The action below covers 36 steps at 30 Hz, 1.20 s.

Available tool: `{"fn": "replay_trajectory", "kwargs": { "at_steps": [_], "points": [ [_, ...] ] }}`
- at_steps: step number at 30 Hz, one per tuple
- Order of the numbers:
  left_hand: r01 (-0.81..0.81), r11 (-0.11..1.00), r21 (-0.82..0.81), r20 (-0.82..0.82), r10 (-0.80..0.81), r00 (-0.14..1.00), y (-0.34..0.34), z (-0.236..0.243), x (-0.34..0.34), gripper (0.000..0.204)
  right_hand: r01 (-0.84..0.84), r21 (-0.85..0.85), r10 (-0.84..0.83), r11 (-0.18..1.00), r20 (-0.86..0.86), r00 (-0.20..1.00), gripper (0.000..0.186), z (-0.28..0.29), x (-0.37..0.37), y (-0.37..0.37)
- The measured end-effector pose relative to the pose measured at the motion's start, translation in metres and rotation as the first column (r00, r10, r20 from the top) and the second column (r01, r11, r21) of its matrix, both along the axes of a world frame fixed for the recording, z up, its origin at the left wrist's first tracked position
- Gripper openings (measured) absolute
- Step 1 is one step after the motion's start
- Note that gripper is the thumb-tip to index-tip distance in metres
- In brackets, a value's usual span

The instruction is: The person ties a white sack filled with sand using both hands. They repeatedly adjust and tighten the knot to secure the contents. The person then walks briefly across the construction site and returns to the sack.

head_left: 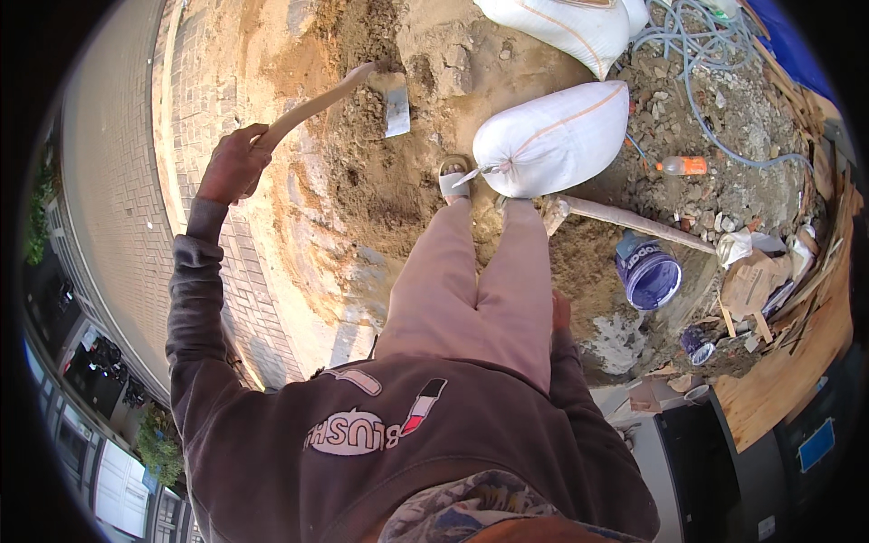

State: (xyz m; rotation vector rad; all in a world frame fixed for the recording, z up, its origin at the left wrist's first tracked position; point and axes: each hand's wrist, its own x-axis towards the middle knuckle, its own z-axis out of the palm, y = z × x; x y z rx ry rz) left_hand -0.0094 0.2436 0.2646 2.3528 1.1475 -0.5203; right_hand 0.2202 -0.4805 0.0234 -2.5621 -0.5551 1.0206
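Note:
My left hand [237,165] is closed around the wooden handle of a hoe [312,107], out to the left of my body. The flat metal blade [396,107] rests at the loose brown sand [358,172] ahead of my feet. My right hand [561,312] hangs beside my right thigh; most of it is hidden, so its fingers do not show. A full white sack [557,136], tied at its neck, lies just in front of my feet. Beyond it sits another white sack [566,27], cut off by the upper edge.
A wooden pole [634,223] lies to my right, near a purple-blue bucket [652,279]. Farther right are rubble, an orange-labelled bottle [682,166], a coiled pale hose [697,45] and wooden boards [797,371]. Brick paving [195,109] runs along the left.

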Motion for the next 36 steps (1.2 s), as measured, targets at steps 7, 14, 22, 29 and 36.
{"fn": "replay_trajectory", "kwargs": {
  "at_steps": [7, 14, 22, 29, 36],
  "points": [
    [0.066, 0.993, 0.101, -0.063, -0.06, 0.996, 0.08, -0.016, 0.045, 0.033, 0.131, 0.046, -0.116, 0.99, -0.242, 0.963, 0.022, -0.01, 0.011, 0.042],
    [0.017, 1.0, -0.015, -0.135, -0.019, 0.991, 0.102, -0.018, 0.043, 0.038, 0.542, -0.082, -0.528, 0.837, -0.387, 0.756, 0.025, 0.026, -0.016, 0.01],
    [-0.244, 0.97, -0.02, 0.091, 0.245, 0.965, 0.074, 0.026, 0.022, 0.05, 0.481, 0.028, -0.454, 0.876, -0.287, 0.844, 0.029, -0.014, -0.07, -0.035],
    [-0.144, 0.871, 0.469, 0.534, -0.15, 0.832, -0.032, 0.057, 0.053, 0.026, 0.586, -0.203, -0.603, 0.784, -0.471, 0.643, 0.031, 0.021, -0.05, -0.008],
    [0.097, 0.992, -0.086, 0.385, -0.057, 0.921, -0.121, -0.015, 0.053, 0.025, 0.714, -0.295, -0.725, 0.635, -0.547, 0.418, 0.029, 0.021, -0.046, -0.004]
  ]
}}
